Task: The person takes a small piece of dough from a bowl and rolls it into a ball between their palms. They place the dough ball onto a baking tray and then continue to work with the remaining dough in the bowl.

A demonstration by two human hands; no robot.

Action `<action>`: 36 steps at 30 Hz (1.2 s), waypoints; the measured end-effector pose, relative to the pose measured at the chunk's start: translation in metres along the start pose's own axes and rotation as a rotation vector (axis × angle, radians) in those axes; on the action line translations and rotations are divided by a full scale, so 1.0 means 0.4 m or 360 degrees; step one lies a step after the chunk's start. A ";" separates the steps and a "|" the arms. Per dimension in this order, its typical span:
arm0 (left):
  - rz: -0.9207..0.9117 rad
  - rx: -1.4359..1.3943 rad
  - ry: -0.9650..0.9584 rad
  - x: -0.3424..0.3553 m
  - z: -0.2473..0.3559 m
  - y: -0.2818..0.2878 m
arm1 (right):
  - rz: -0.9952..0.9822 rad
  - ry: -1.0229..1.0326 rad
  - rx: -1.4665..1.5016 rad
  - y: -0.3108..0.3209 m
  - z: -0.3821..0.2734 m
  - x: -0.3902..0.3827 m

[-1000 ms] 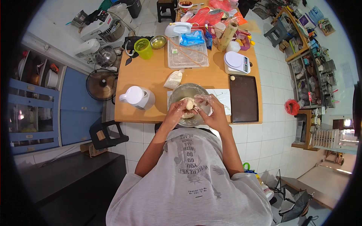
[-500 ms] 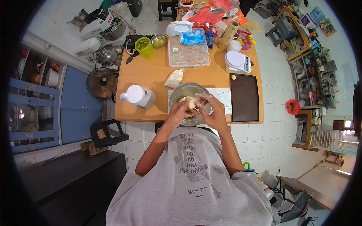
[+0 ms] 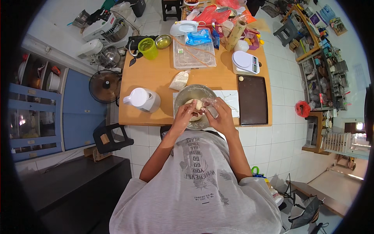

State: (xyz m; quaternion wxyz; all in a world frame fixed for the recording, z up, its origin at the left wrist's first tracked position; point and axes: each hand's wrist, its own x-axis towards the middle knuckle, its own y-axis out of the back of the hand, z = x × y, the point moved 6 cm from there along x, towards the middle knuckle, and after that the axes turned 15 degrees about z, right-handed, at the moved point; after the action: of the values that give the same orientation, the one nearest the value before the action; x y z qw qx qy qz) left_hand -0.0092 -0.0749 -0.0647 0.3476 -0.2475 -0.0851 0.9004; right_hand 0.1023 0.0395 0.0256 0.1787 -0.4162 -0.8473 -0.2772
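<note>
Over a metal mixing bowl at the table's near edge, both my hands work on a small piece of pale dough. My left hand is closed around its left side, fingers curled. The fingertips of my right hand pinch the dough from the other side, with white residue on them. More dough sits in the bowl beneath, partly hidden by my fingers. To the right, a dark rectangular baking tray holds one small dough ball in its far left corner.
A white jug stands left of the bowl, with a bag of white powder behind it. A kitchen scale sits beyond the tray. Farther back are a clear plastic container, a green cup and a hand mixer.
The fingers of both hands have shifted slightly around the dough piece, which now shows less of a protruding lump between them. The hands stay over the bowl.
</note>
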 end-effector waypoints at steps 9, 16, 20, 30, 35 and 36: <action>-0.0004 0.0262 -0.0090 0.003 0.012 0.014 | -0.0055 -0.0035 -0.0013 -0.007 -0.001 0.006; -0.0095 0.0343 -0.0114 0.001 0.031 0.018 | -0.0102 -0.0038 0.0033 -0.008 -0.017 0.026; -0.0118 0.0405 -0.0180 -0.017 0.062 0.001 | -0.0082 -0.0010 -0.0003 -0.009 0.008 0.014; -0.0115 0.0017 0.0164 0.004 -0.012 0.033 | -0.0126 -0.0154 0.0121 -0.034 0.007 0.028; -0.0167 -0.0242 0.0402 0.015 -0.031 0.052 | -0.0302 -0.0290 0.0221 -0.027 0.005 0.054; -0.0167 -0.0245 0.0401 0.016 -0.030 0.052 | -0.0347 -0.0226 0.0152 -0.030 0.016 0.048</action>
State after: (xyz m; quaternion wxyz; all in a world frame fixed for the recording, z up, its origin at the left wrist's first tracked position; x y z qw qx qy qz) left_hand -0.0194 -0.0864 -0.0841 0.3822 -0.3797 -0.1223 0.8336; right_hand 0.0809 0.0492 0.0269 0.1067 -0.3313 -0.9103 -0.2243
